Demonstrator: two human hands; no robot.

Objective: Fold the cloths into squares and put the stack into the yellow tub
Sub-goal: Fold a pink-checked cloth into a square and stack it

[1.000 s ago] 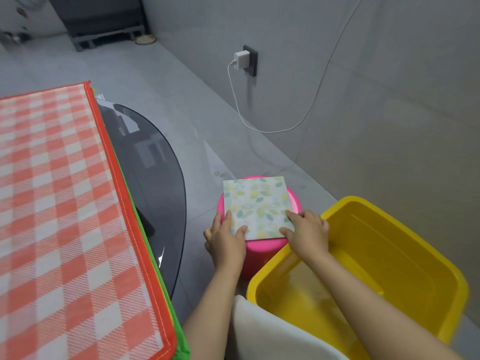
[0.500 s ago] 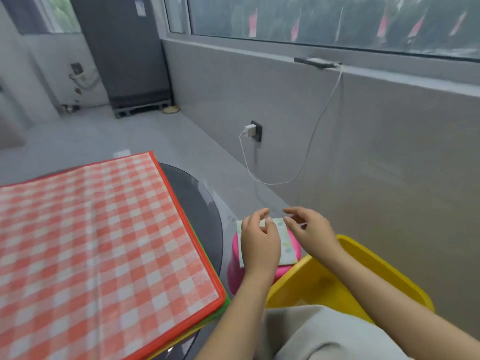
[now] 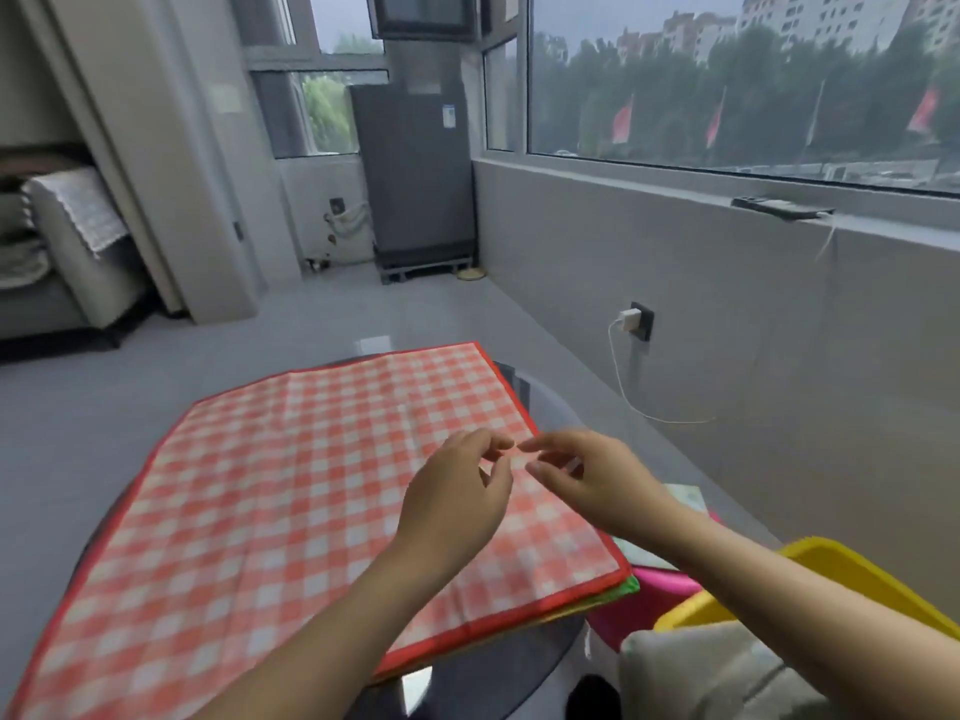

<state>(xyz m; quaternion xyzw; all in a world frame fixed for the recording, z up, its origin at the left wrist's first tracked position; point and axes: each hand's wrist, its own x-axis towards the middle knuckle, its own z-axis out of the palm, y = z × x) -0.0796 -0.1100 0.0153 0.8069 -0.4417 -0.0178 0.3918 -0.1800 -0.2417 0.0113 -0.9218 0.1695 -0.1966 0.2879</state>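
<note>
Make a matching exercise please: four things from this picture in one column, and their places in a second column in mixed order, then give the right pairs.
Things
1. red checked cloth
2. yellow tub
3. white charger
4. grey refrigerator

Places
A. plugged into the wall socket under the window
B. spread flat on the round glass table
C. standing in the far corner of the room
D. on the floor at the lower right, beside the pink stool

Pairs: 1-B, 2-D, 3-A, 4-C
</note>
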